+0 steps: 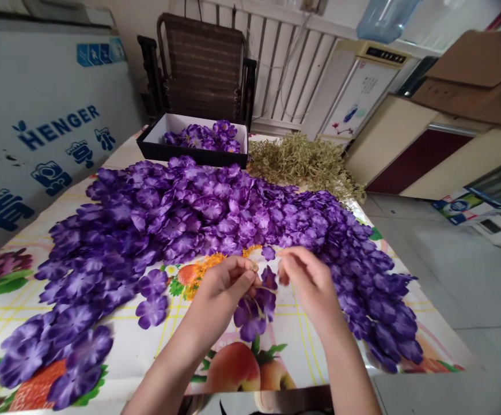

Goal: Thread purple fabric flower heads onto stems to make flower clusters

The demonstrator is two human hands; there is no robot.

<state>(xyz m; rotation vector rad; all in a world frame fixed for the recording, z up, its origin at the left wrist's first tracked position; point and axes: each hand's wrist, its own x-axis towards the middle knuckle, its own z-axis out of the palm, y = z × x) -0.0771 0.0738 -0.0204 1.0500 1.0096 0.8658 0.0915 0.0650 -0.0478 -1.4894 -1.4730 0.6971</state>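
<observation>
My left hand (228, 282) is closed in a pinch on a thin pale flower stem (264, 286). Purple fabric flower petals (253, 317) sit just below those fingers; whether they are attached to the stem is unclear. To the right, my right hand (304, 274) has its fingers curled together, apart from the left, and what they hold is too small to make out. Between and beyond the hands lies a small purple petal piece (268, 252). Orange-yellow stamens (207, 268) are heaped on the table behind my left hand.
A broad heap of purple petals (207, 207) arcs across the patterned tablecloth (302, 323). Behind it are a black box (190, 154) with assembled purple flowers (207, 137) and a pile of greenish stems (306, 161). A chair (205, 69) stands behind the table, a white freezer (52, 86) at left.
</observation>
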